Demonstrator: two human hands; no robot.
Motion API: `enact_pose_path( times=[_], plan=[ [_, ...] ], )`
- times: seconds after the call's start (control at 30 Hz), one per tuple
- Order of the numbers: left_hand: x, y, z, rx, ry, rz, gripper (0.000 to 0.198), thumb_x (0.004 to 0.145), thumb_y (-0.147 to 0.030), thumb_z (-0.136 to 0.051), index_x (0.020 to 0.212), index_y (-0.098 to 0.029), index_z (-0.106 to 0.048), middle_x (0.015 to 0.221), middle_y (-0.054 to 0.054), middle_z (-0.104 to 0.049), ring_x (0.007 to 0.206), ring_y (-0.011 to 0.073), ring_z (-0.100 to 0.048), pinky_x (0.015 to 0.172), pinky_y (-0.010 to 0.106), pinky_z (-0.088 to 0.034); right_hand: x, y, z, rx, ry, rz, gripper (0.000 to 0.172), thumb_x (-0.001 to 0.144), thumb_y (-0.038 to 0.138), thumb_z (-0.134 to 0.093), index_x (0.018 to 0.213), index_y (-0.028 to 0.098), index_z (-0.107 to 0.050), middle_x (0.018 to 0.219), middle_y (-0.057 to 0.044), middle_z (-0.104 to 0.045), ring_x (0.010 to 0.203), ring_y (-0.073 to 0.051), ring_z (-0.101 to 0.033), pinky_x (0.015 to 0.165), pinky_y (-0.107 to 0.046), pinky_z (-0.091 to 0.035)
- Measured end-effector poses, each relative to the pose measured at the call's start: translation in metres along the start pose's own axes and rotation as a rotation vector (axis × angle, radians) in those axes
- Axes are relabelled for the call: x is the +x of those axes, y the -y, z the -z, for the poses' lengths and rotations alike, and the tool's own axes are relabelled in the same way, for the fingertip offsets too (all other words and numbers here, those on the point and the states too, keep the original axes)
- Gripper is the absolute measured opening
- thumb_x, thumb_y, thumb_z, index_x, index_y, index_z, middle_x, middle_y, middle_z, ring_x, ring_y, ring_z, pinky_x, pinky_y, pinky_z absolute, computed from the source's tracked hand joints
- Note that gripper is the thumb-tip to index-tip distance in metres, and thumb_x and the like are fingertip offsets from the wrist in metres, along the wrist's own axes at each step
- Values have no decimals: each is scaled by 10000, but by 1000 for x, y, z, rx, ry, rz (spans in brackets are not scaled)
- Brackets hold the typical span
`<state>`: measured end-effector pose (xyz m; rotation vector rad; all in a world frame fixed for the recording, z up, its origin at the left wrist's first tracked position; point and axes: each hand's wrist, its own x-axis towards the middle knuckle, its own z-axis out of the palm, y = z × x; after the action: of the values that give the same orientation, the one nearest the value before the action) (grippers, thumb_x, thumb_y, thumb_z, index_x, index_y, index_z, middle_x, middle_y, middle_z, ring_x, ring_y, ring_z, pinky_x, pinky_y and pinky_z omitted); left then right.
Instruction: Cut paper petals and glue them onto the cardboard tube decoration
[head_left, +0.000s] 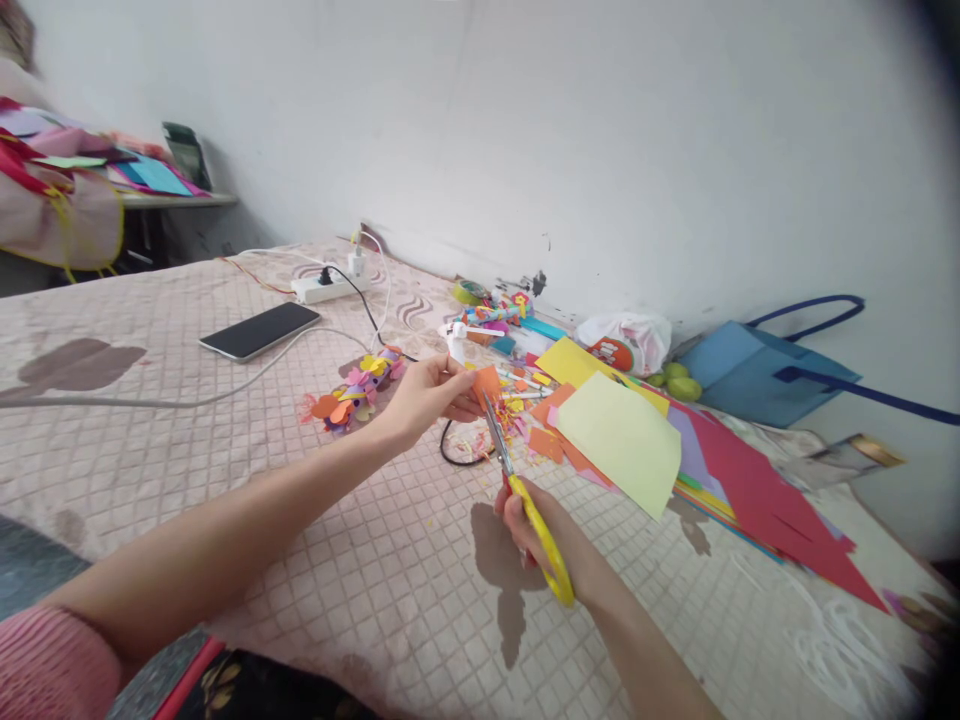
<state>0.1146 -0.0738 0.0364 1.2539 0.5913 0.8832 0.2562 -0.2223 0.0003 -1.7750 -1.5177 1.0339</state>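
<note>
My left hand (pixel 431 397) pinches a small piece of orange paper (pixel 487 386) above the middle of the table. Yellow-handled scissors (pixel 541 530) are gripped in my right hand (pixel 544 525), and their blades point up and away, meeting the lower edge of the orange piece. Small paper scraps (pixel 517 405) lie scattered just beyond the blades. Left of my left hand rests a garland of paper flowers (pixel 360 388) in orange, yellow, pink and purple. A pale yellow sheet (pixel 622 435) lies on other coloured papers to the right.
Red sheets (pixel 765 480), a blue bag (pixel 765 370) and a white plastic bag (pixel 626 335) are at the right. A phone (pixel 261 330) and a power strip (pixel 330 287) with cables lie at the left. Green tape (pixel 470 292) sits by the wall.
</note>
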Motion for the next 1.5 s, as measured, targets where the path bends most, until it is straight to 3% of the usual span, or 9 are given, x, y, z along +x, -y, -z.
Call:
enact_pose_path(
  times=[0.23, 0.57, 0.93, 1.13, 1.33, 1.5],
  plan=[
    [-1, 1, -1, 0, -15, -10, 175, 796, -250, -573, 732, -150, -444, 651, 49, -669, 582, 151, -659, 564, 274, -551, 0, 6, -1, -80, -33, -37, 552, 742, 733, -275, 731, 197, -404, 498, 57, -387, 360, -83, -384, 357, -210, -320],
    [-1, 2, -1, 1, -34, -20, 173, 792, -253, -574, 737, -148, -448, 666, 51, -670, 593, 151, -660, 555, 260, -549, 2, 4, -2, -99, -88, 4, 428, 785, 608, -369, 692, 192, -409, 504, 53, -395, 377, -75, -392, 357, -192, -333],
    [-1, 1, -1, -5, -50, -23, 164, 791, -248, -566, 742, -148, -446, 652, 41, -659, 575, 137, -651, 554, 256, -551, 11, -12, -11, -57, -139, -204, 343, 745, 536, -474, 731, 196, -432, 487, 71, -362, 323, -63, -357, 277, -165, -302],
    [0, 2, 0, -1, -33, -17, 199, 776, -291, -586, 742, -152, -447, 672, 54, -672, 595, 153, -661, 560, 262, -551, 2, 1, -2, -32, -22, -67, 414, 798, 599, -346, 767, 195, -430, 514, 76, -359, 349, -65, -353, 341, -187, -327],
    [-1, 2, -1, 0, -43, -29, 199, 778, -295, -583, 738, -154, -448, 661, 46, -671, 584, 150, -658, 558, 267, -552, 2, -4, -1, -67, -19, 30, 480, 813, 639, -276, 808, 187, -439, 555, 65, -359, 411, -79, -374, 387, -204, -364],
    [-4, 0, -3, 14, -62, -49, 183, 780, -279, -577, 738, -150, -453, 647, 39, -666, 564, 133, -650, 553, 248, -546, 0, 5, -1, -104, -18, -10, 550, 771, 703, -241, 798, 187, -428, 531, 66, -372, 380, -85, -374, 386, -225, -350]
  ],
)
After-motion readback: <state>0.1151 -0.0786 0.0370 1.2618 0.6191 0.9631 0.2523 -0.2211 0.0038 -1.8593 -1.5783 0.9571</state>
